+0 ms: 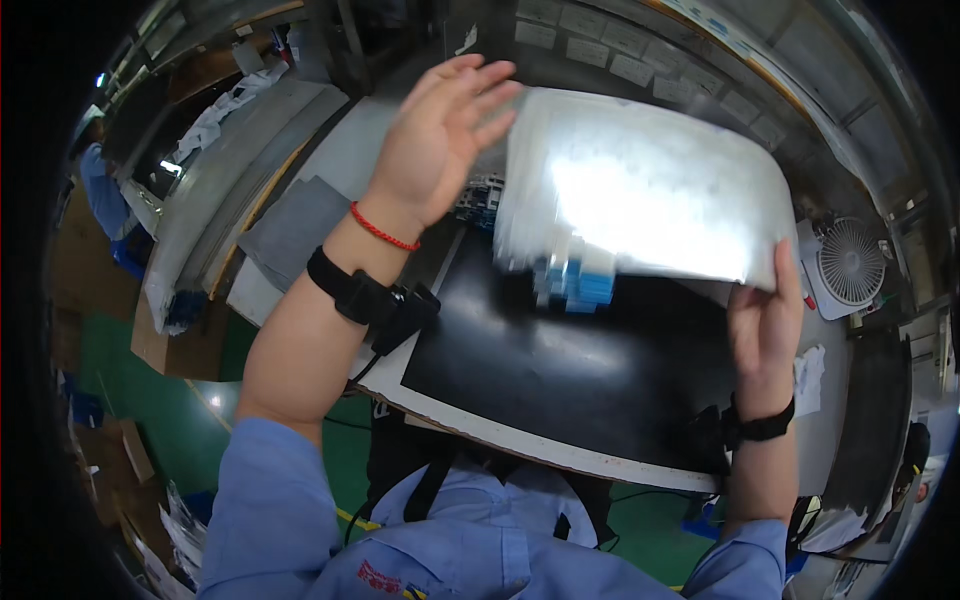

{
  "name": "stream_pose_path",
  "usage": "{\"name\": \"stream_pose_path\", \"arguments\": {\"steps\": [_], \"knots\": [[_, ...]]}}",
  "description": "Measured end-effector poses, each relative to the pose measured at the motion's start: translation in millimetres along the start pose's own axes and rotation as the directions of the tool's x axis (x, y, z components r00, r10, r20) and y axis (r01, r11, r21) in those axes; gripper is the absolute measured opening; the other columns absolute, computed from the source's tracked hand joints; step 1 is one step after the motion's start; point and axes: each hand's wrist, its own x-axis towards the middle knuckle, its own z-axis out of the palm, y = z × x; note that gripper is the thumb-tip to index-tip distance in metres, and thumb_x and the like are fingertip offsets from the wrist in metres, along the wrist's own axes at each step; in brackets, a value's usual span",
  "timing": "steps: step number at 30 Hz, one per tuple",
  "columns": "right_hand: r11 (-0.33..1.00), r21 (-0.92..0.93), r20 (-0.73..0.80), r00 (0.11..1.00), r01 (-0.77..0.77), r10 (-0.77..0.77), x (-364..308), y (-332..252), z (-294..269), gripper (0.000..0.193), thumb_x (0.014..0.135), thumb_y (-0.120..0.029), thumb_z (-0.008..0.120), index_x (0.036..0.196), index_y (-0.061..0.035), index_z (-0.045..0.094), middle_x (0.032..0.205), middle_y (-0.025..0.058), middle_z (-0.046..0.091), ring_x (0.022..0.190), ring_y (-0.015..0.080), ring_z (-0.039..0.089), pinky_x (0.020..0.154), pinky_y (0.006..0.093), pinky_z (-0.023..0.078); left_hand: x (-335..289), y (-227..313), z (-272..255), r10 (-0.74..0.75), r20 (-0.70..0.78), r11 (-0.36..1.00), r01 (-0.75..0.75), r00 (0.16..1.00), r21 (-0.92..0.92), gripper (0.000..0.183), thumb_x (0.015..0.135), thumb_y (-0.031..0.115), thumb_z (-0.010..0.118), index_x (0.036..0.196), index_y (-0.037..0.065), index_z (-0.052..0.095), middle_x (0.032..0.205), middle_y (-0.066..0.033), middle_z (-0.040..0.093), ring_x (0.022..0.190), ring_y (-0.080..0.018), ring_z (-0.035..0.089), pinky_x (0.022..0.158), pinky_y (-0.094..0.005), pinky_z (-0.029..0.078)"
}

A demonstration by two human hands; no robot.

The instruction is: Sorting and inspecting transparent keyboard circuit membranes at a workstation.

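Observation:
A shiny silver-white sheet (650, 190), blurred by motion, is held up over a black mat (560, 350) on the table. My right hand (765, 325) grips its lower right corner, with the thumb along the side edge. My left hand (440, 135) is raised at the sheet's upper left edge, its fingers spread. Whether the fingertips touch the sheet I cannot tell. Just below the sheet's lower edge shows a blurred blue and white object (580, 287), partly hidden. Small dark and metallic parts (480, 198) lie between my left wrist and the sheet.
A grey flat sheet (300, 232) lies on the table to the left. On the right stands a white fan (850, 262), with a crumpled white cloth (808, 378) nearer me. Long stacked panels (240, 165) rest on the far left, where another person (103, 190) is partly in view.

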Motion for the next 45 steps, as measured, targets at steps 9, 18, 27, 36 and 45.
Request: {"name": "stream_pose_path", "arguments": {"steps": [9, 18, 27, 36, 45], "knots": [[0.941, -0.223, -0.027, 0.967, -0.253, 0.254, 83, 42, -12, 0.027, 0.096, -0.022, 0.057, 0.115, -0.0025, 0.055, 0.112, 0.0097, 0.060, 0.101, 0.0180, 0.061, 0.080, 0.0288, 0.055, 18, -7, -34, -0.373, -0.278, 0.774, 0.462, 0.885, 0.433, 0.045, 0.095, 0.031, 0.049, 0.123, -0.004, 0.052, 0.124, -0.0143, 0.056, 0.113, -0.0244, 0.052, 0.099, -0.0363, 0.038], [0.555, -0.667, 0.015, 0.736, -0.497, 0.677, 30, -7, -14, 0.043, 0.097, -0.042, 0.049, 0.107, -0.0010, 0.058, 0.078, 0.0124, 0.066, 0.065, 0.0203, 0.068, 0.057, 0.0245, 0.055, 32, -7, -68, -0.483, -0.339, 0.751, 0.581, 0.807, 0.313, 0.069, 0.093, 0.040, 0.053, 0.140, -0.006, 0.033, 0.134, -0.0204, 0.048, 0.122, -0.0247, 0.046, 0.106, -0.0333, 0.032], [0.232, -0.973, -0.073, 0.945, 0.003, -0.318, 55, -71, -130, 0.044, 0.095, -0.036, 0.055, 0.120, -0.0003, 0.055, 0.114, 0.0085, 0.059, 0.108, 0.0150, 0.052, 0.089, 0.0287, 0.042, 53, -14, -66, -0.572, -0.275, 0.703, 0.635, 0.773, 0.320, 0.051, 0.097, 0.041, 0.045, 0.127, 0.001, 0.051, 0.126, -0.0150, 0.058, 0.118, -0.0244, 0.053, 0.100, -0.0367, 0.041], [0.747, -0.634, -0.103, 0.979, -0.200, 0.175, 90, -54, -150, 0.061, 0.094, -0.048, 0.053, 0.129, 0.0026, 0.050, 0.128, 0.0102, 0.056, 0.119, 0.0220, 0.049, 0.099, 0.0301, 0.035, 61, -12, -34, -0.543, -0.326, 0.552, 0.622, 0.773, 0.556, 0.058, 0.098, 0.049, 0.044, 0.126, -0.001, 0.055, 0.125, -0.0148, 0.058, 0.110, -0.0204, 0.056, 0.094, -0.0324, 0.043], [0.564, -0.808, -0.125, 0.985, -0.169, 0.116, 101, -49, -130, 0.072, 0.089, -0.047, 0.060, 0.124, 0.0145, 0.049, 0.124, 0.0228, 0.056, 0.117, 0.0277, 0.052, 0.101, 0.0346, 0.037, 55, -9, -7, -0.504, -0.339, 0.508, 0.590, 0.794, 0.627, 0.061, 0.099, 0.045, 0.042, 0.134, -0.005, 0.046, 0.136, -0.0156, 0.050, 0.120, -0.0232, 0.050, 0.102, -0.0331, 0.037]]}}
